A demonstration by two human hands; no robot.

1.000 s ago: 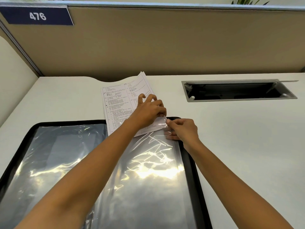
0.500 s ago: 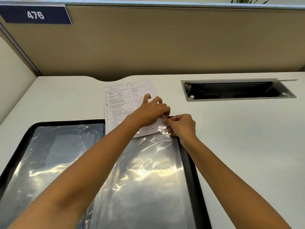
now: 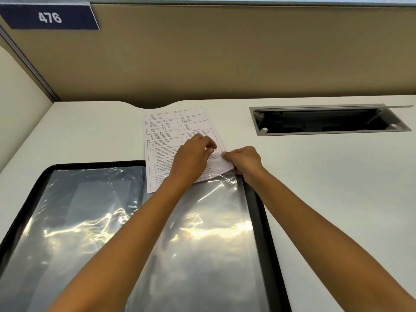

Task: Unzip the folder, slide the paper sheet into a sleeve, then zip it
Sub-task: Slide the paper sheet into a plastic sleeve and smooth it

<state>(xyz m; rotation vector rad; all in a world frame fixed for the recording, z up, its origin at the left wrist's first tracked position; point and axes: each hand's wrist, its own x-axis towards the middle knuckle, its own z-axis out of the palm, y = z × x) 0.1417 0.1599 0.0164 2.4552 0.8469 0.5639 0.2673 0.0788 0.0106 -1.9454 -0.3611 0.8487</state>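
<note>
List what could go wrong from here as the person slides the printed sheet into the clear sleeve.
The printed white paper sheet lies skewed, with seemingly only its near right corner under the clear plastic sleeve; pushed on, it may jam or crease. The right hand pinches just the sleeve's crinkled corner; that grip may slip, letting the mouth close.

One folder (image 3: 258, 221), two clear sleeves (image 3: 78, 221), one paper sheet (image 3: 162, 131), one cable hatch (image 3: 324, 120), and two hands: left hand (image 3: 193, 158), right hand (image 3: 245, 163).
</note>
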